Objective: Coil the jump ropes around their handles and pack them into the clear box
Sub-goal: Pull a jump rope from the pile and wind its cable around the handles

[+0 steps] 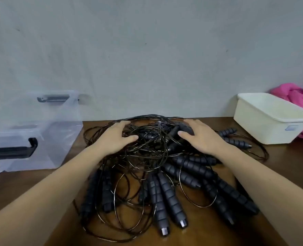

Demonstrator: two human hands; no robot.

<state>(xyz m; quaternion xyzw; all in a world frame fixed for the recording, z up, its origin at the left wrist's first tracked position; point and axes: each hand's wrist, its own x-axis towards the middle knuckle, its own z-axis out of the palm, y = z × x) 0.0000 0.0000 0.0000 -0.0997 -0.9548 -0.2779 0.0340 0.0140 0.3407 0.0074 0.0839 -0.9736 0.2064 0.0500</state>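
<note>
A tangled pile of black jump ropes (pixel 147 153) lies on the brown table (pixel 280 153); thin cords loop over one another, and several dark ribbed foam handles (pixel 172 197) fan out toward me. My left hand (pixel 115 137) rests flat on the pile's far left, fingers spread over the cords. My right hand (pixel 200 137) rests on its far right, fingers extended across handles and cords. Neither hand grips anything. The clear box (pixel 58 139), with black latch handles, stands at the table's left edge.
A white plastic tub (pixel 268 119) stands at the back right, with a bunched pink cloth (pixel 300 96) behind it. A pale fabric backdrop (pixel 147 59) closes off the rear. Two more handles (pixel 236 137) lie near the tub.
</note>
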